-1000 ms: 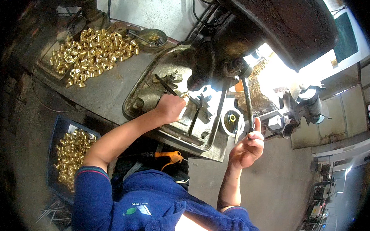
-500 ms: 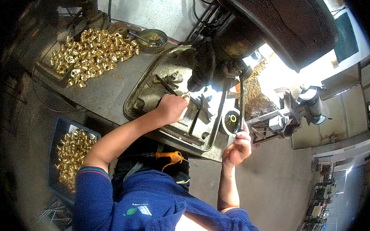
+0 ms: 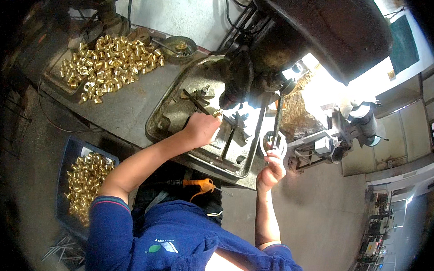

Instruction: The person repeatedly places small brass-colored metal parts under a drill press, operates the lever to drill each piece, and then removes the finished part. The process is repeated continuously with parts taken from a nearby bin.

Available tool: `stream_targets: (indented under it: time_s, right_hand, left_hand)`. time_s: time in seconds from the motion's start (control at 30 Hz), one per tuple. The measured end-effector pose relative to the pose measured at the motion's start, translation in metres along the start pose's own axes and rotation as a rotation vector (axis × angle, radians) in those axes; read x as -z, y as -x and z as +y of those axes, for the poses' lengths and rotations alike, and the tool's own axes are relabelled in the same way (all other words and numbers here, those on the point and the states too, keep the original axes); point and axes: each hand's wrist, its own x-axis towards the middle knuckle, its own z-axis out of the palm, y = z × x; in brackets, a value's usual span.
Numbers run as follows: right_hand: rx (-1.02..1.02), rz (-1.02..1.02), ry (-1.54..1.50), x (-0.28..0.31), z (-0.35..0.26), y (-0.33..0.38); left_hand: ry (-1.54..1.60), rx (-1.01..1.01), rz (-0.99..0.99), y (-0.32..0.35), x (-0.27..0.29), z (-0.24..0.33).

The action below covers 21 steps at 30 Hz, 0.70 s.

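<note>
My left hand [image 3: 202, 130] is closed on a small brass fitting [image 3: 218, 114], holding it low over the drill press base. Just above the fingertips is the dark drill chuck [image 3: 231, 97]; glare hides where the tool meets the fitting. My right hand [image 3: 271, 173] grips the lower end of the feed lever [image 3: 278, 119], a long dark bar hanging from the side of the drill press head [image 3: 280, 31]. Behind that hand sits a round white-rimmed dish [image 3: 265, 142], partly covered by the lever and fingers. Dark bars and bolts lie across the metal base [image 3: 154, 124].
Many brass fittings are heaped on the bench [image 3: 128, 98] at the far left. A blue bin [image 3: 63, 176] of similar brass parts stands below, at left. An orange air gun [image 3: 200, 185] is near my lap. Another machine [image 3: 326, 143] stands at right.
My right hand has swung the feed lever's lower end a little to the left, now in front of the white-rimmed dish. My left hand stays in place with the brass fitting.
</note>
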Motion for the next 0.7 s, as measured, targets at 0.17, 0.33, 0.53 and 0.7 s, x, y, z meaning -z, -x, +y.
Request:
stream_targets:
  time_s: [0.17, 0.33, 0.53, 0.7]
  right_hand:
    - [-0.025, -0.051, -0.052, 0.001, -0.01, -0.008]
    - [-0.123, -0.062, -0.019, -0.004, -0.047, -0.027]
    - [-0.116, -0.09, 0.065, 0.0, -0.067, -0.037]
    - [-0.06, -0.138, 0.182, -0.003, -0.083, -0.045]
  left_hand:
    - [-0.009, -0.012, 0.017, 0.001, 0.002, 0.002]
    - [-0.003, 0.0, -0.052, 0.001, 0.008, 0.002]
    - [0.012, -0.023, -0.004, 0.002, 0.006, 0.002]
    - [0.006, -0.012, -0.109, 0.001, 0.012, 0.003]
